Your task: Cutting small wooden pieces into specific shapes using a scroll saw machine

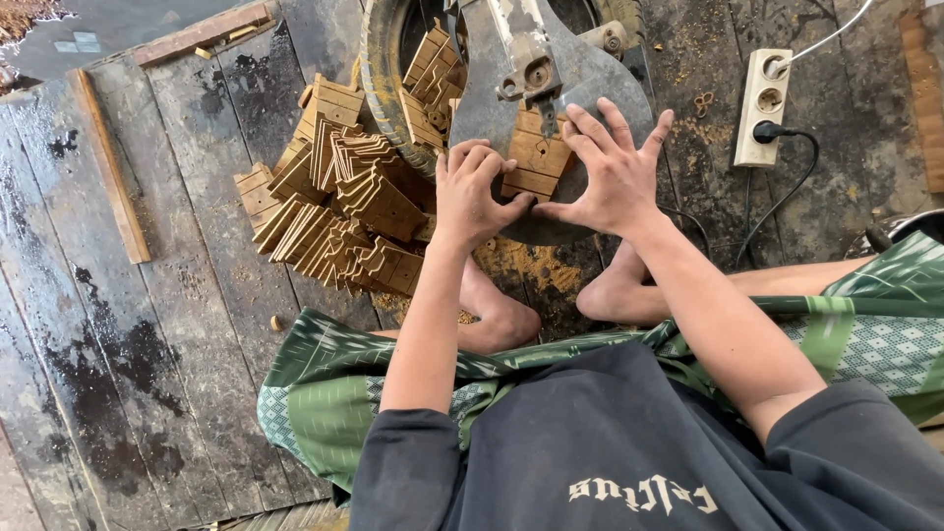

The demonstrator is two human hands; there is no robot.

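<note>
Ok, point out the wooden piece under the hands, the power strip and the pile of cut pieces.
wooden piece (536, 157), head view, its bare middle.
power strip (763, 103), head view, its white body.
pile of cut pieces (339, 216), head view, its centre.

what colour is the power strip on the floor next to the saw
Cream white power strip with a black plug in it, clearest in the head view.

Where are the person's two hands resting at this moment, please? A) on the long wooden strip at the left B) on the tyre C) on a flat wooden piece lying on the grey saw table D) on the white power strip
C: the left hand and right hand both press on the flat wooden piece that lies on the grey saw table, below the blade.
</note>
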